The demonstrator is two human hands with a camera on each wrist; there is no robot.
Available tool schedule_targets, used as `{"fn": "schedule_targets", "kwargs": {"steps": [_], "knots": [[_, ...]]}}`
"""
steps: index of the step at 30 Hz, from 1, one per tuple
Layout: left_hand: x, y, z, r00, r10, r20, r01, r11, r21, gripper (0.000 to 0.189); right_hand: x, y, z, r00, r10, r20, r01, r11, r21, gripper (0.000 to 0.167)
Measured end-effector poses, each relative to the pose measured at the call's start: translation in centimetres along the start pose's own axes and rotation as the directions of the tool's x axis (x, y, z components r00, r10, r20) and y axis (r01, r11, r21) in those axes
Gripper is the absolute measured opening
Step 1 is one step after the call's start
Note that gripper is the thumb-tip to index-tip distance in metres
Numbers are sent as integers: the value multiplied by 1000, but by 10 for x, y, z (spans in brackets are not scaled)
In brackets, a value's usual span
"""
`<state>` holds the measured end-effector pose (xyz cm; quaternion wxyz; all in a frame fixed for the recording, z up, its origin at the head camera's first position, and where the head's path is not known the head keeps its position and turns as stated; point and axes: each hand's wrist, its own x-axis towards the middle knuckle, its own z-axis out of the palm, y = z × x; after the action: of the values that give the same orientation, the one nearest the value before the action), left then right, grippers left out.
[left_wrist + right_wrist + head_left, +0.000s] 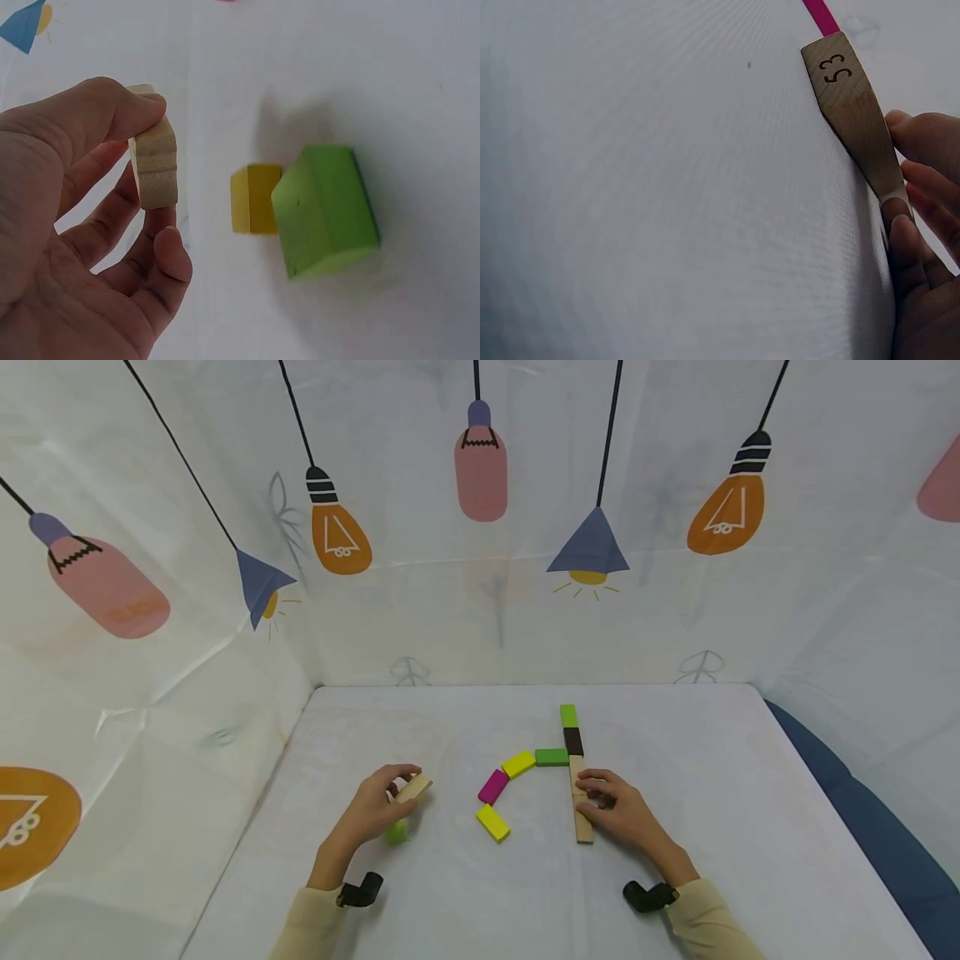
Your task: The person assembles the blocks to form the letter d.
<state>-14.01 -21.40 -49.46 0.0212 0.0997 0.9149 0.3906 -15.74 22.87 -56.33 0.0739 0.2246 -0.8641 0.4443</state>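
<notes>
My left hand pinches a plain wooden block between thumb and fingers, raised above the table. Below it, a green block stands by the hand, with a yellow block visible beyond it in the left wrist view. My right hand has thumb and fingertips on the wooden blocks at the near end of a straight row. In the right wrist view, a wooden block marked 53 lies against those fingers. The row continues away through a dark block to a light green block.
From the row, a green block leads left into a curve: a yellow block, a magenta block and another yellow block. All lie on a white table. A lamp-printed sheet hangs behind it.
</notes>
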Motion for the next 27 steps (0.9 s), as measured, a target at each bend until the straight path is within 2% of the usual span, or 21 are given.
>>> {"fn": "schedule_targets", "kwargs": {"steps": [11, 16, 27], "knots": [[1, 16, 25, 995, 68, 71, -64, 997, -51, 49, 0, -1, 0, 1000, 11, 0, -11, 1000, 1, 34], [2, 24, 36, 992, 97, 83, -90, 993, -79, 49, 1, -1, -1, 1000, 18, 5, -18, 1000, -3, 34], [5, 41, 58, 986, 112, 123, -92, 984, -155, 44, 0, 2, -1, 1000, 7, 1, -7, 1000, -9, 34]]}}
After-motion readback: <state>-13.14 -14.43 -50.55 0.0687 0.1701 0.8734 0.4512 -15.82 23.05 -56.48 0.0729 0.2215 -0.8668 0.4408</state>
